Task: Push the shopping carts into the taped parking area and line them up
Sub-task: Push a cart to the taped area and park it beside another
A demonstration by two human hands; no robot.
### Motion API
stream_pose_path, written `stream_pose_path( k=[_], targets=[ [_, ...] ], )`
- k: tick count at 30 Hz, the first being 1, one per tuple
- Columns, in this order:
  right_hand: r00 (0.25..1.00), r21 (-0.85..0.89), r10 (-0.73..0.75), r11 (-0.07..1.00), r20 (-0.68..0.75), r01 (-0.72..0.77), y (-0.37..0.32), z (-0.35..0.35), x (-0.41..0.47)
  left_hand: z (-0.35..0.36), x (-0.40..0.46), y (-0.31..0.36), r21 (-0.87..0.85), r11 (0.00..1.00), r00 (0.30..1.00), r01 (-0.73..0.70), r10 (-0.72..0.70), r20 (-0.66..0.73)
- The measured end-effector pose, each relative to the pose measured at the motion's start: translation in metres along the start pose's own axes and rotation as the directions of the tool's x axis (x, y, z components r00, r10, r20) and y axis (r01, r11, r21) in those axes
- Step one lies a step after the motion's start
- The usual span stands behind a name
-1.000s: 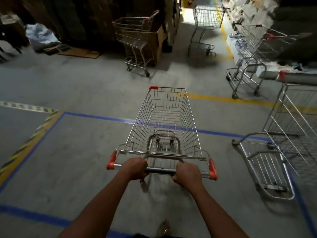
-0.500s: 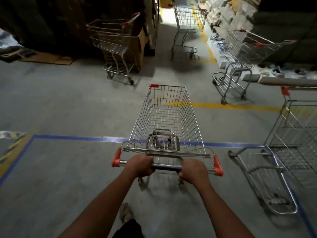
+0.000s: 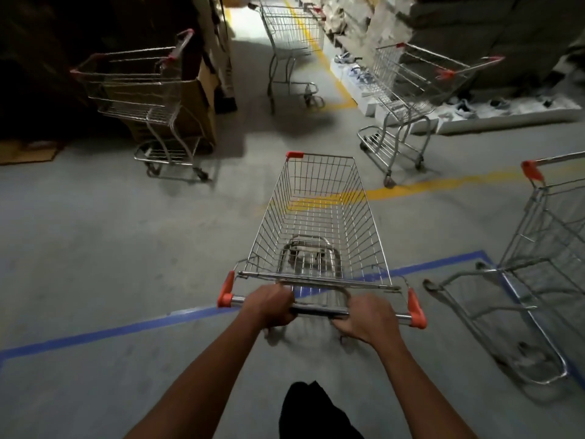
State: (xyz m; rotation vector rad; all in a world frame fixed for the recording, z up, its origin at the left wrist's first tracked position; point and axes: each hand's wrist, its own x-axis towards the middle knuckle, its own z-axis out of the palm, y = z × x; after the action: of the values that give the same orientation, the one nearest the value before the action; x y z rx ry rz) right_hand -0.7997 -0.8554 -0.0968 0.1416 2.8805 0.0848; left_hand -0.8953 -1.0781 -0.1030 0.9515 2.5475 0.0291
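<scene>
Your left hand (image 3: 271,304) and right hand (image 3: 367,318) both grasp the handle bar (image 3: 319,309) of the shopping cart (image 3: 316,226). The fingers of each hand are curled fully round the bar, one hand on each side of its middle, between the two orange end caps. In all likelihood this two-handed, spread grip is what lets you steer the cart as well as drive it; a single central grip would give poor control of heading.

The cart's basket is empty. The cart straddles the blue tape line (image 3: 126,327): the handle end and you stand on the near side of the line, while most of the basket projects beyond it. Judge the cart as not yet parked inside the taped area.

Just to the right, a parked cart (image 3: 544,280) stands at the tape corner, near the held cart but not touching it. Treat it as the reference for alignment, and watch the clearance on that side.

Farther off, outside the tape, three more carts wait: the left cart (image 3: 139,96) beside a cardboard box (image 3: 196,103), the far cart (image 3: 294,36) in the lit aisle, and the right cart (image 3: 408,87) at the yellow floor line (image 3: 443,185).
</scene>
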Motion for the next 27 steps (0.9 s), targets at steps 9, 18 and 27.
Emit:
stream_pose_path(
  k=[9,18,27],
  targets=[
    [0.991,0.026,0.129,0.991,-0.043,-0.128,0.009,-0.041,0.163,-0.083,0.157,-0.091,0.087,0.989,0.993,-0.116,0.115,0.021],
    [0.956,0.113,0.293,0.949,0.037,-0.295,0.033,-0.097,0.295,-0.158,0.300,-0.149,0.083,0.968,0.968,-0.237,0.229,0.099],
    [0.883,0.169,0.449,0.868,0.139,-0.468,0.049,-0.130,0.413,-0.215,0.439,-0.201,0.136,0.902,0.912,-0.410,0.402,0.081]
  ],
)
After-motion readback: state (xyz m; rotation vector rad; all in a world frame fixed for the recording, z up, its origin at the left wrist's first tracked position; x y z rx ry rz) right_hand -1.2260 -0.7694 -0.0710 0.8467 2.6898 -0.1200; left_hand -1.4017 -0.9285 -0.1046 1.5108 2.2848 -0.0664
